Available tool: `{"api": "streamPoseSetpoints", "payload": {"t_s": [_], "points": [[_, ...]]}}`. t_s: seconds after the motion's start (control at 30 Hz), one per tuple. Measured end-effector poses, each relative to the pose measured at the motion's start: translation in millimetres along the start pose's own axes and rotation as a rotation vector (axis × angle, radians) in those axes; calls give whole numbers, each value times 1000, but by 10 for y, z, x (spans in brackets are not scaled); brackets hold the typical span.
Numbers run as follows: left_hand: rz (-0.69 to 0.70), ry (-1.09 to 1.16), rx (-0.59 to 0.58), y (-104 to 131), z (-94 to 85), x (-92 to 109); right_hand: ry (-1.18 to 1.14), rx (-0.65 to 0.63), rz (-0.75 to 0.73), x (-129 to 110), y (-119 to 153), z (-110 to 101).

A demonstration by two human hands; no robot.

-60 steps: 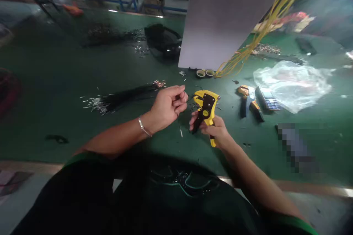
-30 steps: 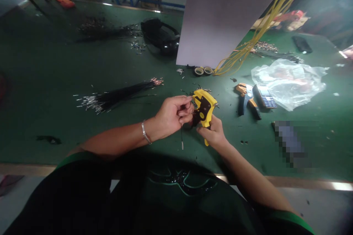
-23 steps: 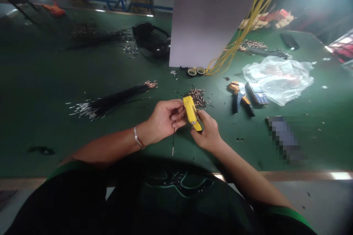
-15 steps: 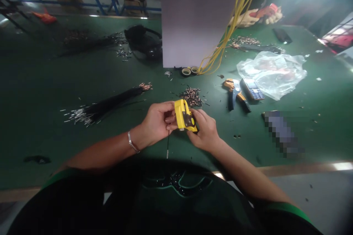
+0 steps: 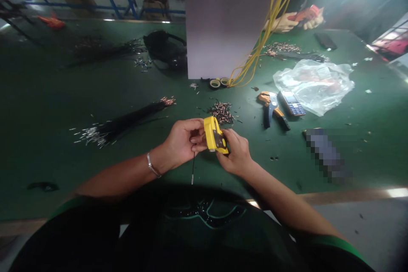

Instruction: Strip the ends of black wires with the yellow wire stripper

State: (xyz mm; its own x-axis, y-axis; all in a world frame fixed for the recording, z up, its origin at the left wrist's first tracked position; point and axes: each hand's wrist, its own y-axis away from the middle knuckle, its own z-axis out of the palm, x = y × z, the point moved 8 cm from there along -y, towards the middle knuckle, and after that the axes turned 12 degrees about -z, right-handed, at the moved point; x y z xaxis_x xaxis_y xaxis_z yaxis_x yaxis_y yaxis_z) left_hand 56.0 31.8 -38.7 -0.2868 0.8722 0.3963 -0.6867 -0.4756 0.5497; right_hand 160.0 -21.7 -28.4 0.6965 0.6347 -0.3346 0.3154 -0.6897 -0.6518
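My right hand (image 5: 236,151) is closed round the handles of a yellow wire stripper (image 5: 210,134), whose head points toward my left hand. My left hand (image 5: 183,142) is closed on a thin black wire (image 5: 193,165); its silvery end hangs below my fingers. The wire's upper end is hidden by my fingers and the tool. Just beyond the tool lies a heap of short cut-off wire ends (image 5: 221,112) with copper tips. To the left, a bundle of black wires (image 5: 130,119) lies on the green table, copper ends away from me and silvery ends nearer.
Orange-and-blue pliers (image 5: 272,108), a keypad phone (image 5: 291,103), a clear plastic bag (image 5: 315,85) and a dark phone (image 5: 325,151) lie to the right. A grey panel (image 5: 226,21) stands ahead, with yellow wires (image 5: 264,42) beside it. Across the table, another person's hands hold a red tool (image 5: 306,14).
The yellow wire stripper has shifted very slightly to the right, away from my left palm. The hanging end of the wire has swung a little to the left.
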Motion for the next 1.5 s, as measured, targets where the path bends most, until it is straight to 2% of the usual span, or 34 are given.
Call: {"api": "streamPoseSetpoints", "payload": {"t_s": [0.4, 0.9, 1.2, 1.33, 1.5], "points": [[-40, 25, -74, -64, -3, -30, 8, 4, -22, -31, -4, 8], [-61, 5, 6, -61, -13, -37, 20, 23, -13, -18, 50, 11], [-59, 9, 16, -68, -43, -33, -33, -10, 65, 37, 75, 58], [15, -33, 18, -53, -59, 6, -75, -7, 203, 124, 87, 84], [109, -140, -4, -48, -15, 78, -285, -4, 459, 285, 145, 189]]}}
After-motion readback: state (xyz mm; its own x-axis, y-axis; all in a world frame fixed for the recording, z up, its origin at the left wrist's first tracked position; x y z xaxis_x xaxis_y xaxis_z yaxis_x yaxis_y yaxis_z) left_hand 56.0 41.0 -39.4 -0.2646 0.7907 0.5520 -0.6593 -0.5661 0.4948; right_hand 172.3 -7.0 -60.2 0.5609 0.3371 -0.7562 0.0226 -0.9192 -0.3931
